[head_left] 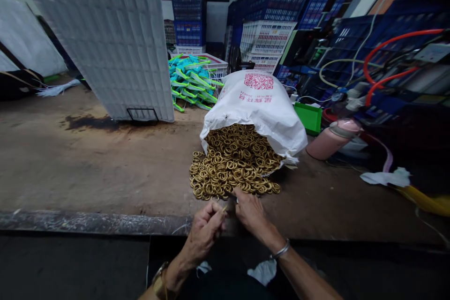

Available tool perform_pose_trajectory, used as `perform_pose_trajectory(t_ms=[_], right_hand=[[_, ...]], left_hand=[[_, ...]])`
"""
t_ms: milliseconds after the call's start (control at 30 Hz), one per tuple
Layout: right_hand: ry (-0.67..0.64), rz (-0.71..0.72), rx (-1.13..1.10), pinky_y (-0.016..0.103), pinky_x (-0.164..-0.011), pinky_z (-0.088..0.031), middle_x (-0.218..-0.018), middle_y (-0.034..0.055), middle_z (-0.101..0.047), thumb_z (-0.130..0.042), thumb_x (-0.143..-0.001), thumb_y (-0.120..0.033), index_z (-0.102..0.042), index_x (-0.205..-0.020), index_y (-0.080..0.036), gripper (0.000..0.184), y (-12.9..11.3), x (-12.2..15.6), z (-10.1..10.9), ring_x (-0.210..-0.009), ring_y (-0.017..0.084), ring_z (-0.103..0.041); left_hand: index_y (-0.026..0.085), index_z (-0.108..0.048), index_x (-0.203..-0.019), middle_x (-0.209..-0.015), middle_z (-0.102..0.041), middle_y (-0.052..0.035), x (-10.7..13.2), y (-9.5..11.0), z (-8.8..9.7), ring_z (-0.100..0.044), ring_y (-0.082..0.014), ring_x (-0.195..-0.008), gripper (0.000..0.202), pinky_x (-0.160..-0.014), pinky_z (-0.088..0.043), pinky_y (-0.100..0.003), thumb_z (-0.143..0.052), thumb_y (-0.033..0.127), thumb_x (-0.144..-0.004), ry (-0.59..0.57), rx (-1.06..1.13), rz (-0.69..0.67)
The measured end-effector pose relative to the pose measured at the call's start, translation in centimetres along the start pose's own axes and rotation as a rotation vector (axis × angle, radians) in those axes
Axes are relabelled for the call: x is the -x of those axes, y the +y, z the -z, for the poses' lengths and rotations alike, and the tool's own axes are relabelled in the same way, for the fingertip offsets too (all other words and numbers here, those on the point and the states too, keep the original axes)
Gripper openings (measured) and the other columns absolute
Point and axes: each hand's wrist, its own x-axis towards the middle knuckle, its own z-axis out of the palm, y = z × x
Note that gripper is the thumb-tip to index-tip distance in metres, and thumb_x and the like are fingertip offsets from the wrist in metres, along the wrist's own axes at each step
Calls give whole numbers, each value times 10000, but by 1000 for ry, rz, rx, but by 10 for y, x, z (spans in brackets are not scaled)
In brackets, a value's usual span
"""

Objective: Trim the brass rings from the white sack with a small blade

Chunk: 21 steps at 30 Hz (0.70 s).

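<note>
A white sack (258,103) lies on its side on the brown workbench (87,168), and a pile of brass rings (232,166) spills from its mouth toward me. Both my hands meet at the near edge of that pile. My left hand (207,227) is closed in a pinch on a small brass ring (225,207). My right hand (250,211) has its fingers curled and reaches to the same spot, touching the nearest rings. What the right fingers hold is too small to make out. A watch sits on my left wrist and a bracelet on my right.
A large grey-white ribbed panel (108,33) stands at the back left. Behind the sack lie teal and green strips (191,84), stacked blue and white crates (267,23), a green box (309,117), a pink bottle (332,138) and red hoses (390,56). The bench's metal front edge (87,222) runs below.
</note>
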Motion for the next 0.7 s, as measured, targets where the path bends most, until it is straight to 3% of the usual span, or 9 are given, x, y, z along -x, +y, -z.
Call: perform_pose_trajectory(t_ms=[133, 267, 433, 533, 700], right_hand=[[135, 10, -14, 236, -556, -239, -730, 36, -636, -391, -670, -22, -525, -900, -185, 312, 3, -14, 5, -652, 142, -554], [229, 78, 7, 231, -592, -268, -828, 34, -640, -412, -723, -66, -513, -939, -200, 274, -7, -31, 11, -730, 142, -570], [206, 113, 99, 239, -562, -257, -856, 32, -638, -443, -807, -244, -496, -921, -214, 130, -19, -45, 7, -735, 147, -581], [181, 100, 137, 245, -535, -230, -799, 25, -642, -440, -796, -207, -506, -866, -208, 97, -21, -49, 0, -682, 142, -583], [198, 114, 117, 248, -528, -221, -758, 18, -636, -428, -750, -128, -523, -801, -203, 131, -18, -49, 0, -655, 132, -570]], left_hand=[[171, -461, -736, -621, -525, 34, 3, -2, -1, -315, -19, -373, 290, -339, -159, -152, -569, 439, -731, -35, 245, 107], [144, -480, -696, -712, -564, -14, -1, -6, 3, -384, -27, -416, 301, -346, -202, -153, -579, 427, -719, 43, 328, 154], [166, -498, -755, -655, -558, 2, -2, -6, 13, -435, -59, -428, 208, -344, -229, -158, -591, 345, -707, 92, 422, 150], [171, -528, -830, -637, -532, 14, -3, -8, 20, -464, -69, -467, 199, -364, -252, -153, -584, 323, -714, 55, 526, 198], [137, -508, -648, -657, -529, -1, -7, -11, 23, -496, -72, -532, 234, -396, -299, -150, -610, 340, -700, 68, 593, 218]])
